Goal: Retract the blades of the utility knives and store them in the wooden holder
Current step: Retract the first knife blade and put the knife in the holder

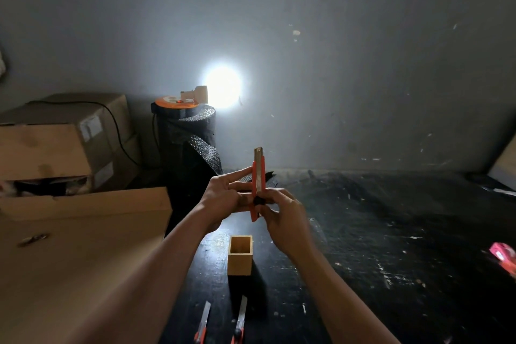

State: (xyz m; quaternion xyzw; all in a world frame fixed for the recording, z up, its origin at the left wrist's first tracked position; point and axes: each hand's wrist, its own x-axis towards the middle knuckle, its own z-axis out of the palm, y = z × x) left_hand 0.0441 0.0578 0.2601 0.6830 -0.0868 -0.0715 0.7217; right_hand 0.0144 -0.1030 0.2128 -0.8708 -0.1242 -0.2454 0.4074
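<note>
**Fig. — Orange knife held upright over the holder, two knives waiting**

You hold an orange utility knife [257, 187] upright in both hands, above and just behind the wooden holder [240, 255]. Its metal blade [258, 154] sticks out past the top of the orange body. Your left hand [223, 198] steadies the knife from the left side: index finger laid straight along the body, other fingers curled in behind it, gripping. Your right hand [284, 212] closes on the lower part of the handle, thumb resting at the black slider knob [258, 200]; fingers wrapped, gripping the knife too.

The holder is a small square open-topped box, standing upright on the dark work surface [363, 232]; its inside shows nothing in it as far as you can see from this angle. Near the bottom edge, two more knives lie on the surface, left one [203, 322] and right one [240, 321], side by side but apart, both w/ blades extended toward the holder.

Further out: a pink-red object [502, 255] at the right edge, too blurred to identify. Cardboard boxes [64, 137] stack at the left, w/ a flat cardboard sheet [69, 246] in front. Behind, a black bubble-wrap roll [190, 134] stands against the grey wall [335, 50], a bright lamp [222, 89] glaring above it.
</note>
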